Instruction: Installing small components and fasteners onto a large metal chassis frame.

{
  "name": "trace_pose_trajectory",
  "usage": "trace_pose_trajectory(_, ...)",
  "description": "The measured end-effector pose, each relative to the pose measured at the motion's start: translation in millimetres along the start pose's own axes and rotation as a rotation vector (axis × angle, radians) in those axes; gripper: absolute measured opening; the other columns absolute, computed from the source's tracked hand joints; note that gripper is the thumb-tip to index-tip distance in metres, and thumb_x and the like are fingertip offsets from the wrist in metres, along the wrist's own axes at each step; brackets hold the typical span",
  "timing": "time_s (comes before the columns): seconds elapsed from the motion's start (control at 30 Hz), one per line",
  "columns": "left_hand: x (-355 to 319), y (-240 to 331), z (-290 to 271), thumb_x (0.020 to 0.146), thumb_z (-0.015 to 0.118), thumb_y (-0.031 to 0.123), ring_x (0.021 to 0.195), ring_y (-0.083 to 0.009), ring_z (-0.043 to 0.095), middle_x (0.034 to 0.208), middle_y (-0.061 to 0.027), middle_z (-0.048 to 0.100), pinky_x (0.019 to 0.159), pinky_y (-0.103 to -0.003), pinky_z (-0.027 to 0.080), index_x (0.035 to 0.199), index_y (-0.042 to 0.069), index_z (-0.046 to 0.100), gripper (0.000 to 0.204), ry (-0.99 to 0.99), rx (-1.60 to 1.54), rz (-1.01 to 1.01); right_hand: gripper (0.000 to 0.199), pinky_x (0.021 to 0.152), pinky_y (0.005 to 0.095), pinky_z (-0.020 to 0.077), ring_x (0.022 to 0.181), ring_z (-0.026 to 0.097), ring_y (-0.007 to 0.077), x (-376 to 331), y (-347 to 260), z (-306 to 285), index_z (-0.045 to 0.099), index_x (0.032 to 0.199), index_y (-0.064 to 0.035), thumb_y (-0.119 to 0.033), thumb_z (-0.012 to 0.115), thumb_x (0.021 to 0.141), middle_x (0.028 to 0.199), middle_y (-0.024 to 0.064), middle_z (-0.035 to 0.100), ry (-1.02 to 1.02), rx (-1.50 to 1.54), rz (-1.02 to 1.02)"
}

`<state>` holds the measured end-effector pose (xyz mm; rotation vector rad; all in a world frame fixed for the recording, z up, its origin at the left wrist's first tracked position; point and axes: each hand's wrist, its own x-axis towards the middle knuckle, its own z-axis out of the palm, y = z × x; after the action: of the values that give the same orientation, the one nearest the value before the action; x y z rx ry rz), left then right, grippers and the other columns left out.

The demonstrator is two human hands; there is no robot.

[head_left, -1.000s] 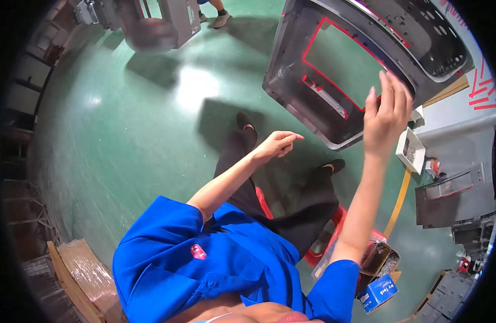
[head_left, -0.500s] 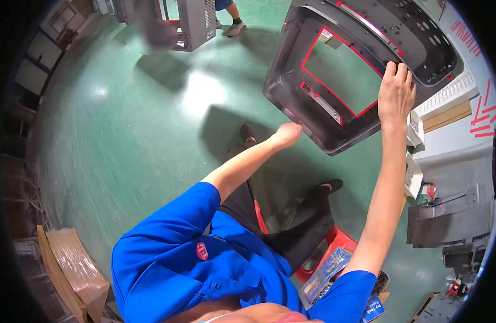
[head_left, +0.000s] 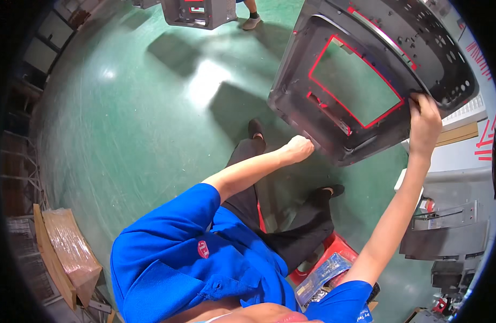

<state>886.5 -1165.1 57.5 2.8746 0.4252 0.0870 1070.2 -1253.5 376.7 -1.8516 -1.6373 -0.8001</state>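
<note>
A large dark plastic housing panel [head_left: 392, 72] hangs tilted in front of me at the upper right. Red strips line its rectangular opening, and green floor shows through it. My left hand [head_left: 300, 148] is closed on the panel's near-left rim, its fingertips hidden. On the right, my right hand [head_left: 425, 116] grips the side edge of the panel, with fingers curled over it. A long slot [head_left: 331, 114] with red marks at its ends lies beside the opening. A silver strip [head_left: 384, 37] runs along the panel's far part.
Beyond, another person's leg [head_left: 251, 13] stands by a similar dark housing [head_left: 202, 16]. A red stool [head_left: 339, 246] and a clear plastic bag [head_left: 323, 274] are by my right arm. Grey metal parts [head_left: 447, 237] line the right; a wrapped cardboard box [head_left: 70, 247] sits lower left.
The panel has shifted right and slightly down in view, both hands moving with it and keeping hold. The other housing at the top appears farther up and right, as does the person's leg.
</note>
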Motion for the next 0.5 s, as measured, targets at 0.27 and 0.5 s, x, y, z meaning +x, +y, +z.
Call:
trace_pose_trajectory(0.27,21.2,11.3,9.1,0.089,0.048,0.021,0.080,-0.0333,0.062,0.081,-0.0149,0.063,0.070,-0.038,0.046,0.090,0.003,0.061,0.022,0.329,-0.765,-0.027,0.012,0.067,0.0219,0.0466,0.072,0.060,0.0087,-22.6,-6.9,-6.3,0.069,0.088,0.0009,-0.003,0.071,0.077,0.081,0.0037,0.068,0.399,0.542,0.372)
trace_pose_trajectory(0.5,17.5,24.7,19.0,0.090,0.051,0.029,0.075,-0.0208,0.059,0.078,-0.0096,0.062,0.071,-0.032,0.045,0.089,0.004,0.061,0.027,0.209,-1.136,-0.210,0.008,0.063,0.0207,0.0476,0.066,0.061,0.0106,-16.7,-23.6,2.5,0.069,0.082,0.0028,-0.003,0.071,0.077,0.076,0.0071,0.068,0.667,0.504,0.487)
